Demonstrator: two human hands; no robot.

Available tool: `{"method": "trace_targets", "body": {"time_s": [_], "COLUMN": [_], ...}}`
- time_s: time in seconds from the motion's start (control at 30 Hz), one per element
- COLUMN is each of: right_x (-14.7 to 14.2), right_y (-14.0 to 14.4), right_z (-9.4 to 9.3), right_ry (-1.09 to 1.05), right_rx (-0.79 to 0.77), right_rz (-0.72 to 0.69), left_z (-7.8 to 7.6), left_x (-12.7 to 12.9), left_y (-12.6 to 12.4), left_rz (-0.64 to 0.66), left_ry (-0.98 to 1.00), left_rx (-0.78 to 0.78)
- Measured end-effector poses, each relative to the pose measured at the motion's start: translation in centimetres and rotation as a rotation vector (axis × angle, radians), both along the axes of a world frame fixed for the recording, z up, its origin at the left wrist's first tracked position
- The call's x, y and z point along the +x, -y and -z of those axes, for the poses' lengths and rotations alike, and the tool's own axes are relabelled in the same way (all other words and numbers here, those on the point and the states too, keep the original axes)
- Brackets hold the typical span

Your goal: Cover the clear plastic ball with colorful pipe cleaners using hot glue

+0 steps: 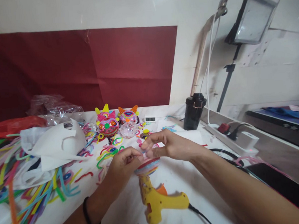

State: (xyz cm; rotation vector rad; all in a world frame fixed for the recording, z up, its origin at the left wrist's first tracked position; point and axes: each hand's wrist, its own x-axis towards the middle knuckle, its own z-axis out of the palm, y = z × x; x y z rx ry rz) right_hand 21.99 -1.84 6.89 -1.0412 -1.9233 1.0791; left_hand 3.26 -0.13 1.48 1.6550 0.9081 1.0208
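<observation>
My left hand (126,163) is closed at the left edge of a round piece (147,168) with coloured stripes in red, blue and yellow. Over its top, my right hand (164,145) pinches with thumb and fingertips. A small pinkish bit shows between the fingertips of both hands, too blurred to name. The fingers hide much of the round piece's upper part. Just below it lies a yellow hot glue gun (153,202) with an orange trigger, its nozzle end towards the round piece and its black cord running to the lower right.
Pipe cleaners (40,198) in many colours lie heaped at left beside a white molded sheet (58,144). Decorated balls (108,126) and a clear ball (129,129) stand behind. At right are a black bottle (194,112), a power strip (230,138) and a dark phone-like slab (280,184).
</observation>
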Motion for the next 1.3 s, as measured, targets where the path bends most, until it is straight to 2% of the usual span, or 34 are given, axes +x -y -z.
{"method": "trace_targets", "body": {"time_s": [0.13, 0.27, 0.43, 0.6, 0.73, 0.97, 1.13, 1.3], "right_x": [-0.1, -1.1, -2.2, -2.9, -3.3, -3.8, -3.9, -3.7], "right_y": [0.8, 1.4, 1.4, 1.1, 1.3, 1.2, 1.2, 1.1], "right_z": [-0.4, 0.2, 1.2, 1.9, 2.4, 3.8, 3.9, 3.7], "right_ry": [0.147, 0.340, 0.609, 0.727, 0.838, 0.953, 0.841, 0.693], "right_rx": [0.367, 0.752, 1.054, 1.278, 1.393, 1.508, 1.532, 1.425], "right_rz": [0.168, 0.202, 0.251, 0.286, 0.272, 0.231, 0.242, 0.276], "left_z": [0.0, -0.4, -0.7, -0.1, 0.3, 0.3, 0.1, 0.2], "left_x": [0.1, 0.2, 0.2, 0.2, 0.3, 0.4, 0.5, 0.4], "left_y": [0.0, 0.4, 0.6, 0.0, -0.3, -0.1, 0.2, 0.2], "left_rz": [-0.084, -0.122, -0.176, -0.216, -0.222, -0.210, -0.204, -0.209], "left_ry": [-0.006, -0.026, -0.042, -0.058, -0.041, -0.035, -0.012, -0.021], "left_rx": [0.004, 0.049, 0.068, 0.097, 0.055, 0.013, -0.002, 0.054]}}
